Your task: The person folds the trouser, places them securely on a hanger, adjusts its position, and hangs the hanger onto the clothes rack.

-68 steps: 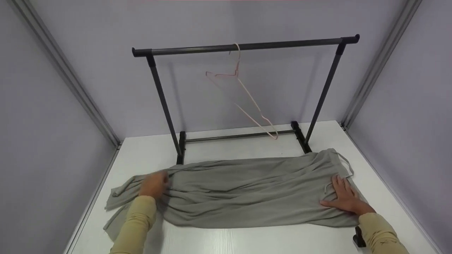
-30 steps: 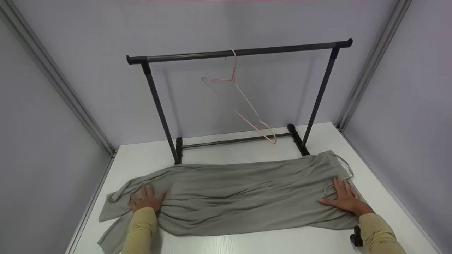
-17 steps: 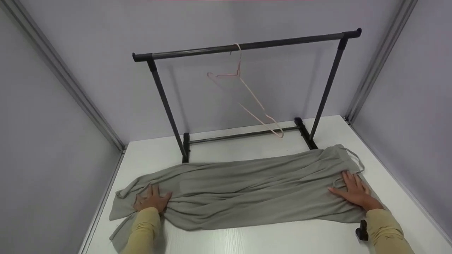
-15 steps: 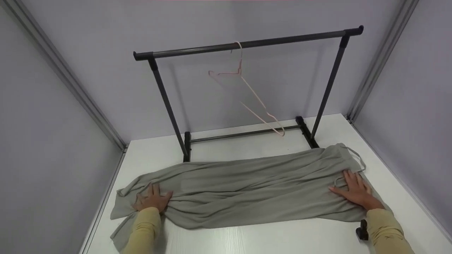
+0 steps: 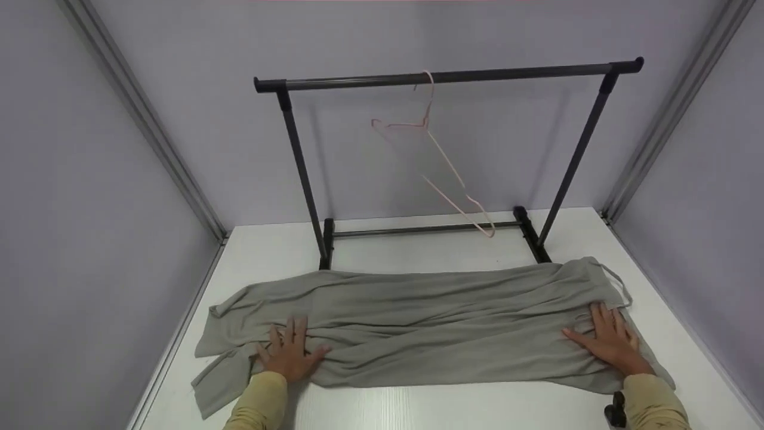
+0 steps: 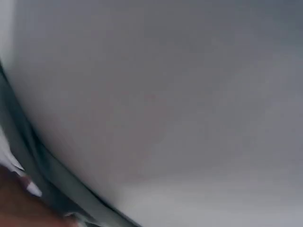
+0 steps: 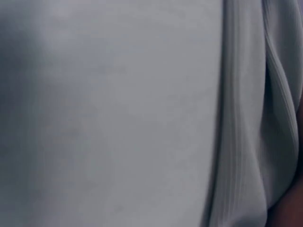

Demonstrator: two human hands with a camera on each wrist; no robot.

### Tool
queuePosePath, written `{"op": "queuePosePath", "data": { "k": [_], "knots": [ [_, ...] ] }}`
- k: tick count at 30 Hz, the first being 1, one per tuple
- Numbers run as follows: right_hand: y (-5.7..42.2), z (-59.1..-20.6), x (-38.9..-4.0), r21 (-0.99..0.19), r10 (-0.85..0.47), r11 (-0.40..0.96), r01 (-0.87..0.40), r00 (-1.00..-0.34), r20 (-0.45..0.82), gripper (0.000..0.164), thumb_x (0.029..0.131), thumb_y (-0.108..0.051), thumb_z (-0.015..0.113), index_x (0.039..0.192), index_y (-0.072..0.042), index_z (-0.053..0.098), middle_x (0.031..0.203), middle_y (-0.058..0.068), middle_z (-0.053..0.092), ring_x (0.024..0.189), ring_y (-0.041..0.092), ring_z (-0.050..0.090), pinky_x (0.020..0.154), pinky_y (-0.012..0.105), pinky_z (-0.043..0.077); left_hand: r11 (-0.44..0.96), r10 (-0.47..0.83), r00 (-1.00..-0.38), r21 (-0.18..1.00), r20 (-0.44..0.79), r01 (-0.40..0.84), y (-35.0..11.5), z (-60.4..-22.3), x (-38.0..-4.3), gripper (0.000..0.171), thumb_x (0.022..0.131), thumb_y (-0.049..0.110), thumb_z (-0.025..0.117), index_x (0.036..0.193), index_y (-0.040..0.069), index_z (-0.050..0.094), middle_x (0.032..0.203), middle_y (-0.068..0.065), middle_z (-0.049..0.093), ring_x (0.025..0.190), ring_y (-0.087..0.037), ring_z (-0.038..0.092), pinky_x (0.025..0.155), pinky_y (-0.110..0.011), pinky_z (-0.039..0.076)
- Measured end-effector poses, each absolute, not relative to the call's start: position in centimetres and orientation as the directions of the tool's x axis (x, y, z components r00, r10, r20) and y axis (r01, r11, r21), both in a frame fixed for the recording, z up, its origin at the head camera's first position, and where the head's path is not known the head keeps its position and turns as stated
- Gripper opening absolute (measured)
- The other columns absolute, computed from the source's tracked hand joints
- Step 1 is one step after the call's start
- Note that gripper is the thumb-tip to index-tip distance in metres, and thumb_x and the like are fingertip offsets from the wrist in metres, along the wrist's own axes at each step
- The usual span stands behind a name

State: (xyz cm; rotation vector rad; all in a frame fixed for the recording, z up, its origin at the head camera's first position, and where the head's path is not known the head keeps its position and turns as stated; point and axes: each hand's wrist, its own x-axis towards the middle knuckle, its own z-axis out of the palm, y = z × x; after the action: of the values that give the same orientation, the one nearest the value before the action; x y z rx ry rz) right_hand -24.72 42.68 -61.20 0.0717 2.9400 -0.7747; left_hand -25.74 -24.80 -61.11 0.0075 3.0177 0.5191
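Our left hand (image 5: pixel 291 355), fingers spread, has shifted inward along the grey drawstring trousers (image 5: pixel 441 334), apparently smoothing them; our right hand (image 5: pixel 610 341) rests spread near the waist (image 5: pixel 600 285). We have them on the table (image 5: pixel 382 409) before the clothes rack (image 5: pixel 477 76).

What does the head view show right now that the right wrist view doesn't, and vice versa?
Only head: the black rack, the pink hanger hooked on its bar, the left grip spread on the grey cloth, and a small black object beside the right sleeve.

Only right wrist: fine parallel lines along the cloth, seen close up.

Both: the cloth, and the right grip, whole in head but apparently just skin at the wrist view's edge. The wrist view's pale expanse is too blurred to identify.
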Motion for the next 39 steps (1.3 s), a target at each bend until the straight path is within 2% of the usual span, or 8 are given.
{"op": "queuePosePath", "data": {
  "k": [5,11,16,22,26,29,34,39],
  "knots": [
    [43.5,-61.5,-24.1,-0.486,0.014,0.869,0.089,-0.988,-0.156,0.108,0.085,-0.061,0.052,0.144,0.005,-0.01,0.147,0.031,-0.014,0.131,0.046,-0.025,0.093,0.07,-0.007,0.963,0.057,-0.988,0.268,-0.145,0.017,-23.7,-62.7,-25.1,0.109,0.068,0.088,0.036,0.15,0.018,0.015,0.153,-0.015,0.009,0.133,-0.051,-0.006,0.086,-0.071,-0.022],
    [44.3,-62.9,-25.2,-0.568,-0.039,0.819,0.076,-0.981,-0.188,0.108,0.086,-0.06,0.051,0.142,0.004,-0.015,0.146,0.028,-0.023,0.127,0.04,-0.035,0.091,0.068,-0.019,0.964,0.028,-0.99,0.266,-0.139,-0.01,-24.2,-62.3,-25.3,0.11,0.067,0.088,0.038,0.15,0.019,0.016,0.154,-0.014,0.009,0.134,-0.05,-0.006,0.089,-0.07,-0.021],
    [42.7,-62.8,-25.0,-0.601,-0.056,0.796,0.07,-0.981,-0.188,0.104,0.089,-0.053,0.051,0.141,0.008,-0.014,0.146,0.028,-0.022,0.129,0.039,-0.034,0.093,0.065,-0.02,0.963,0.032,-0.989,0.27,-0.147,-0.009,-25.8,-61.8,-25.4,0.105,0.071,0.084,0.04,0.149,0.018,0.017,0.154,-0.014,0.009,0.135,-0.049,-0.006,0.09,-0.07,-0.02],
    [42.0,-63.2,-24.5,-0.604,-0.054,0.795,0.056,-0.985,-0.163,0.098,0.092,-0.049,0.048,0.14,0.012,-0.011,0.145,0.032,-0.019,0.129,0.043,-0.03,0.095,0.065,-0.018,0.953,0.104,-0.986,0.297,-0.127,0.062,-28.2,-58.9,-24.6,0.099,0.076,0.07,0.055,0.148,0.01,0.022,0.152,-0.02,0.012,0.135,-0.049,0.001,0.094,-0.074,-0.004],
    [42.3,-62.6,-24.3,-0.607,-0.066,0.794,0.041,-0.986,-0.153,0.096,0.093,-0.048,0.046,0.139,0.014,-0.011,0.144,0.034,-0.018,0.128,0.044,-0.031,0.093,0.064,-0.02,0.947,0.014,-0.991,0.321,-0.137,-0.031,-31.2,-58.6,-22.7,0.082,0.089,0.058,0.047,0.148,0.01,0.017,0.152,-0.022,0.009,0.134,-0.051,0.0,0.092,-0.076,-0.002],
    [42.8,-62.0,-24.6,-0.584,-0.081,0.812,0.008,-0.989,-0.127,0.094,0.094,-0.048,0.043,0.14,0.013,-0.012,0.144,0.034,-0.017,0.129,0.043,-0.03,0.094,0.065,-0.017,0.934,-0.117,-0.987,0.325,-0.107,-0.146,-33.5,-59.0,-21.3,0.064,0.097,0.042,0.044,0.146,0.009,0.021,0.149,-0.023,0.017,0.132,-0.051,0.01,0.09,-0.078,0.006],
    [43.7,-61.1,-24.8,-0.526,-0.073,0.851,-0.006,-0.992,-0.106,0.092,0.095,-0.049,0.041,0.141,0.011,-0.01,0.146,0.033,-0.015,0.131,0.044,-0.027,0.094,0.066,-0.013,0.909,-0.207,-0.978,0.364,-0.03,-0.204,-35.7,-58.8,-19.8,0.043,0.094,0.025,0.054,0.127,0.0,0.043,0.121,-0.024,0.051,0.108,-0.045,0.047,0.079,-0.068,0.031],
    [43.9,-61.0,-25.2,-0.515,-0.075,0.857,-0.02,-0.993,-0.086,0.092,0.094,-0.05,0.042,0.142,0.012,-0.007,0.147,0.032,-0.012,0.132,0.045,-0.024,0.094,0.067,-0.011,0.79,-0.224,-0.974,0.582,-0.02,-0.194,-36.9,-56.4,-19.7,0.028,0.093,0.022,0.054,0.114,0.002,0.054,0.1,-0.016,0.059,0.081,-0.028,0.059,0.071,-0.048,0.044]
  ]
}}
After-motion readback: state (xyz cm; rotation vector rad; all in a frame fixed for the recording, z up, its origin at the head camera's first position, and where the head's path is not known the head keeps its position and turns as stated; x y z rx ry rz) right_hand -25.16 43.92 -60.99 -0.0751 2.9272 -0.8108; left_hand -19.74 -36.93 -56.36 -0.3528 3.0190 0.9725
